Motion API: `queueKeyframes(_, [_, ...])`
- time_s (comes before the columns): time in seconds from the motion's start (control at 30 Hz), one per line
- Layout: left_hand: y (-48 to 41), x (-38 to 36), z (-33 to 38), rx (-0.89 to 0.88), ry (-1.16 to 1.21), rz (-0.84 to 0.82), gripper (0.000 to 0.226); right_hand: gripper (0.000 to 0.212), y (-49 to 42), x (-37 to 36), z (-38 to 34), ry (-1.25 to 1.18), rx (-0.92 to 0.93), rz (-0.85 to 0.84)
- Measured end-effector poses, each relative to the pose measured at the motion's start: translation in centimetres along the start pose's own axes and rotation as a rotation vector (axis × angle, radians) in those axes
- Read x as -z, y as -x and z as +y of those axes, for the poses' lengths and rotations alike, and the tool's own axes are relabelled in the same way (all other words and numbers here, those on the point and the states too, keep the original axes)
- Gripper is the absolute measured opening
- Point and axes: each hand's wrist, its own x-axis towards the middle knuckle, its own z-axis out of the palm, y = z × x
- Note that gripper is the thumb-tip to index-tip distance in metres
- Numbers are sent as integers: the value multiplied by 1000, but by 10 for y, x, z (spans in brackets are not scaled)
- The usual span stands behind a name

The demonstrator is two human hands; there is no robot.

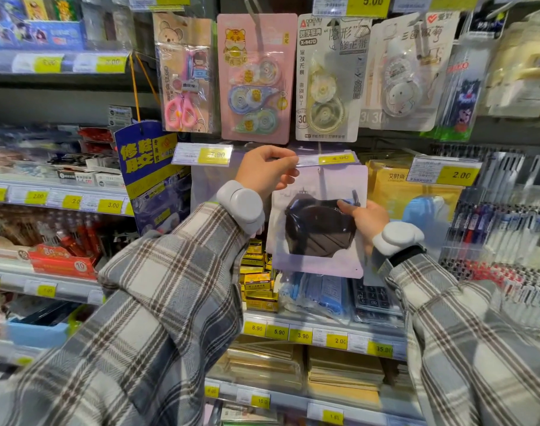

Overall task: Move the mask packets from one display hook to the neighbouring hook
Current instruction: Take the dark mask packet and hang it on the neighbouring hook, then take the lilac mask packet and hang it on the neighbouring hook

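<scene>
Mask packet (318, 229) is pale purple with a black mask inside. It hangs up near the top edge of the middle shelf row, right under a clear price tag (327, 158). A thin hook (323, 179) seems to go through the hole at its top.

The right grip (365, 224) holds the packet by its right side, with the thumb on the front. The left grip (264, 172) pinches the left end of the clear price tag, and its lower fingers touch the packet's top left corner.

I think the job is only partly done. One packet is in hand at a hook. I cannot tell if it is coming off or going on. More pale purple edges show behind it, so more packets may be left to move. Another tag (202, 155) sits just to the left, maybe on the next hook.

Yellow packets (416, 192) hang just to the right. Blue packets (321, 293) and a calculator (373, 296) lie on the shelf (324, 335) below. Pink scissors (182, 109) hang above. Pens (493, 229) fill the right side. It is a shop with yellow price labels on every shelf edge.
</scene>
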Motion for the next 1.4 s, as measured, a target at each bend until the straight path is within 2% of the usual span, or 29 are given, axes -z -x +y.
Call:
queueKeyframes(0.17, [-1, 1, -3, 18, 15, -5, 14, 40, 4, -2, -3, 70, -16, 27])
queueKeyframes(0.27, [-1, 0, -8, 45, 49, -20, 21, 38, 9, 2, -1, 97, 47, 87])
queueKeyframes(0.33, [-1, -1, -13, 72, 76, -22, 21, 52, 15, 4, 1, 68, 78, 144])
queueKeyframes(0.4, [0, -3, -17, 93, 147, -32, 17, 57, 22, 6, 2, 88, 122, 184])
queueKeyframes(0.47, [0, -5, -22, 103, 213, -33, 18, 50, 31, 9, 2, 124, 218, 236])
queueKeyframes(0.57, [-2, -9, -32, 107, 222, -11, 15, 29, 42, 13, 2, 139, 364, 301])
queueKeyframes(0.67, [-4, -13, -36, 120, 251, 21, 12, 4, 42, 15, 7, 173, 371, 192])
queueKeyframes(0.77, [-6, -17, -38, 129, 253, 44, 12, 16, 41, 12, 12, 144, 324, 22])
queueKeyframes(0.93, [0, -4, -48, 139, 115, -38, 11, 15, 43, -3, 11, 106, 189, -201])
queueKeyframes(1.1, [1, 32, -61, 203, 85, 7, 19, 9, 44, -32, 1, -78, 80, -289])
queueKeyframes(1.27, [-1, 75, -69, 262, 113, 135, 11, 9, 47, -82, -8, -65, 78, -402])
queueKeyframes(1.33, [-2, 86, -70, 263, 107, 162, 17, 5, 49, -96, -10, -95, 71, -429])
queueKeyframes(1.4, [-5, 100, -73, 260, 109, 184, 20, 12, 49, -115, -13, -108, 60, -453])
